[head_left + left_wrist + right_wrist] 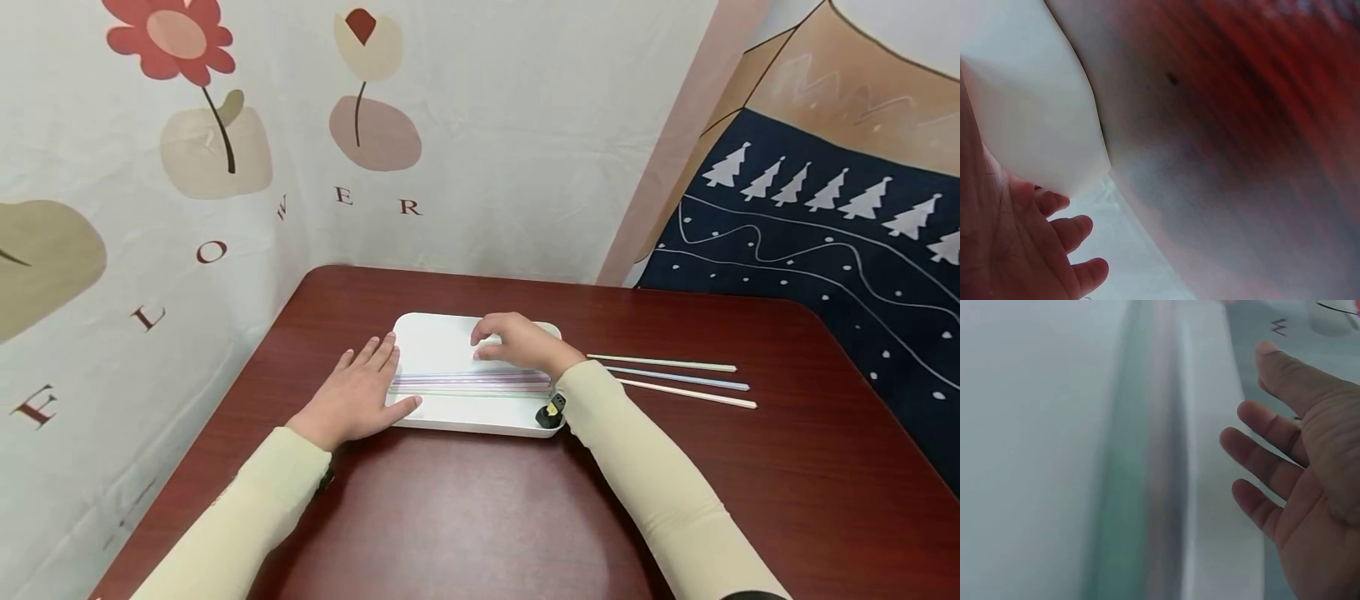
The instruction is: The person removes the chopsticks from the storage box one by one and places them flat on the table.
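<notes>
In the head view, a white rectangular tray (435, 342) lies on the table with several thin pastel straws (472, 383) side by side across it. My left hand (356, 394) is spread at the tray's left edge, fingertips right at the rim and thumb over the front left part. Above the back right half of the tray is my right hand (517, 340), its fingers loosely bent with nothing between them. The right wrist view shows this hand (1300, 456) beside blurred green and pinkish straws (1129, 487). The left wrist view has the tray's white side (1041, 112) close to the left fingers (1075, 231).
Three more straws, a pale green one (675, 363), a blue one (690, 379) and a pink one (697, 394), lie on the dark red table (465, 517) right of the tray. Patterned cloth (510, 167) hangs behind the table's far edge.
</notes>
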Demonstrator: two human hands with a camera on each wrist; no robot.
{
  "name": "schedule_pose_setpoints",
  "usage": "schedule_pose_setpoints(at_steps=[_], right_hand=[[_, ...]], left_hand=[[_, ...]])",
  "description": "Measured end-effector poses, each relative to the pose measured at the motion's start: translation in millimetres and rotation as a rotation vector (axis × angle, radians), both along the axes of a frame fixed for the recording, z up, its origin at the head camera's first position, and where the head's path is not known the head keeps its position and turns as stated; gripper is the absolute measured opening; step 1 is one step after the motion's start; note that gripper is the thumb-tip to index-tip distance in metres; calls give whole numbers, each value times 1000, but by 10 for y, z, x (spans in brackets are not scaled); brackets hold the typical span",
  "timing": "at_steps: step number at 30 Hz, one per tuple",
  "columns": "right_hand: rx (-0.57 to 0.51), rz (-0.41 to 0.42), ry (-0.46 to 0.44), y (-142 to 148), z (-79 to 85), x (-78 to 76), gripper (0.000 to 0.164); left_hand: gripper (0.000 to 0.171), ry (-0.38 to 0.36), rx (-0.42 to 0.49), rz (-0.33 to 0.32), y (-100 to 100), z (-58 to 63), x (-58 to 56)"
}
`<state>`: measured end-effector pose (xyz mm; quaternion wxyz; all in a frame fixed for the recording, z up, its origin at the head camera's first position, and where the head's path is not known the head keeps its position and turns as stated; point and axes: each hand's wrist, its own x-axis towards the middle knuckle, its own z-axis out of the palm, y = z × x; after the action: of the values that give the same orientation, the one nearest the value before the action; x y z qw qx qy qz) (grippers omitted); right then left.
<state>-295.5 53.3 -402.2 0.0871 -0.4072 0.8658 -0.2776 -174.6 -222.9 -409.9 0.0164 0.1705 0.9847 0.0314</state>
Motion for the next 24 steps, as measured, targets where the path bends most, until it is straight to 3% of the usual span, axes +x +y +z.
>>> schedule_pose_setpoints(at_steps=[11, 19, 24], right_hand=[[38, 8, -40, -76, -109, -7, 23], [43, 102, 49, -74, -137, -14, 18], [69, 113, 69, -84, -158, -25, 15]], left_hand=[[93, 2, 6, 0, -13, 4, 1], [93, -2, 2, 0, -18, -12, -8], [92, -4, 4, 0, -14, -13, -13]])
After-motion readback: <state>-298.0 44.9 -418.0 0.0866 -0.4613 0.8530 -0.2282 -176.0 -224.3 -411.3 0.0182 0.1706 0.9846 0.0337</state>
